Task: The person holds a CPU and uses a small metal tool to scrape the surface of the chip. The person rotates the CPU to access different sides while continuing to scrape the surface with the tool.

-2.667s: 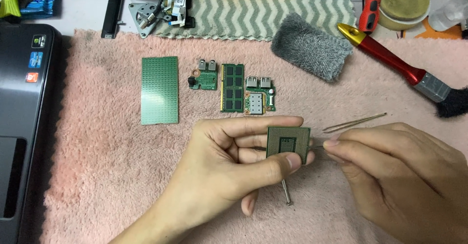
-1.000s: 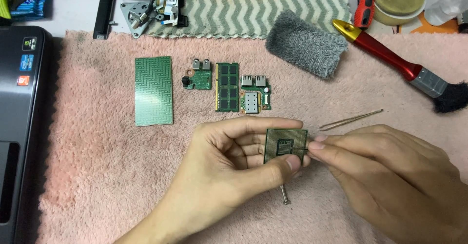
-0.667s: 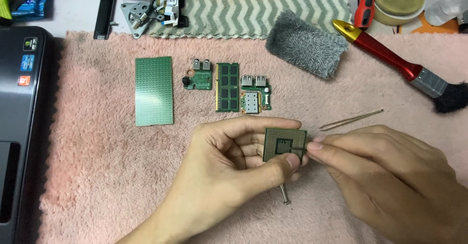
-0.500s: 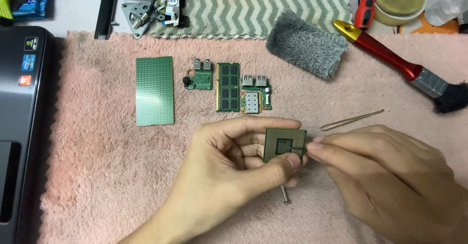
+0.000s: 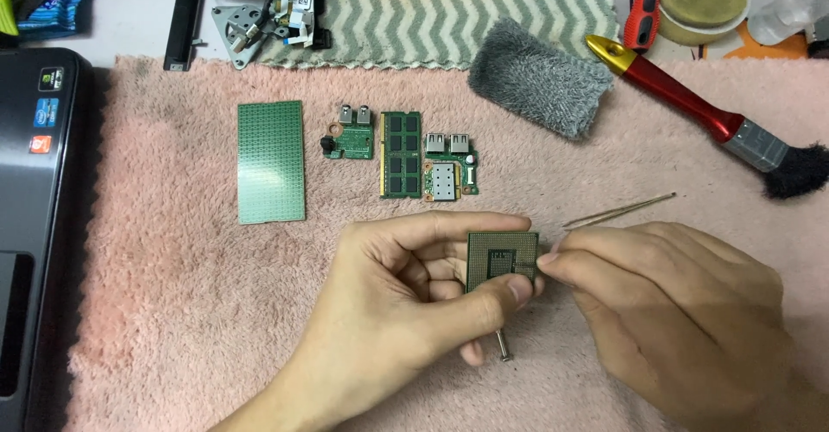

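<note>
My left hand (image 5: 406, 302) holds a small square processor chip (image 5: 501, 259) between thumb and fingers, its gold-pinned side facing up. My right hand (image 5: 682, 311) comes in from the right, its thumb and forefinger pinched together against the chip's right edge. A thin pair of metal tweezers (image 5: 617, 210) lies on the pink mat just beyond my right knuckles, apart from the hand. Under my left thumb, a small screw (image 5: 502, 346) rests on the mat.
On the fluffy pink mat (image 5: 173, 311) lie a green perforated board (image 5: 271, 162), a memory module (image 5: 401, 154) and two small circuit boards (image 5: 351, 134) (image 5: 449, 166). A grey cloth (image 5: 540, 87) and a red-handled brush (image 5: 691, 108) are at the back right. A laptop (image 5: 30, 208) is at the left.
Both hands and the chip stay almost still. My right fingertips have closed in from just beside the chip to its right edge.
</note>
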